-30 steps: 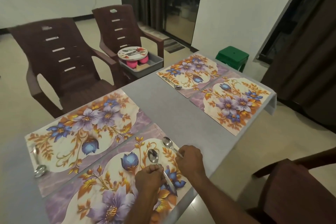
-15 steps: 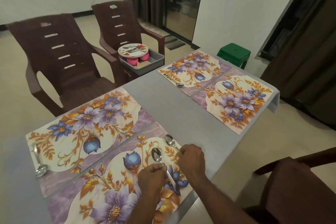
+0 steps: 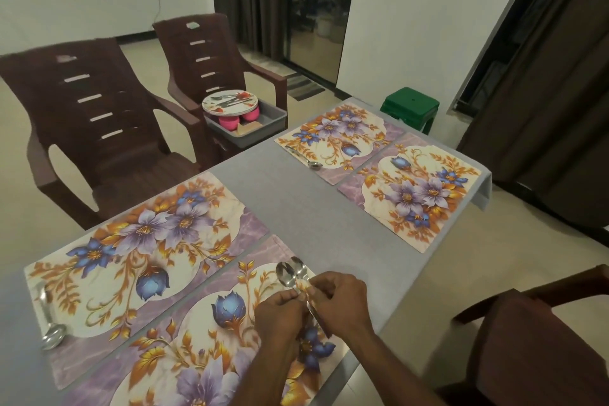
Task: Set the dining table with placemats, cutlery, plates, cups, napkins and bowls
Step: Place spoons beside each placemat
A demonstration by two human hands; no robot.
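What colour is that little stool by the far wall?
Green: the small square plastic stool shows best in the head view.

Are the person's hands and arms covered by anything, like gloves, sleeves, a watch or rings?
No. The left hand and right hand are bare, without gloves, and no ring shows. Both forearms are bare as far as the picture's bottom edge, with no sleeve, watch or bracelet in view.

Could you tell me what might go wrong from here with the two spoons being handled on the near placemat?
Both hands, left hand and right hand, pinch the two spoons together, so one could slip and clatter. The near placemat reaches the table edge, so a dropped spoon might fall to the floor. Tugging could also skew the placemat.
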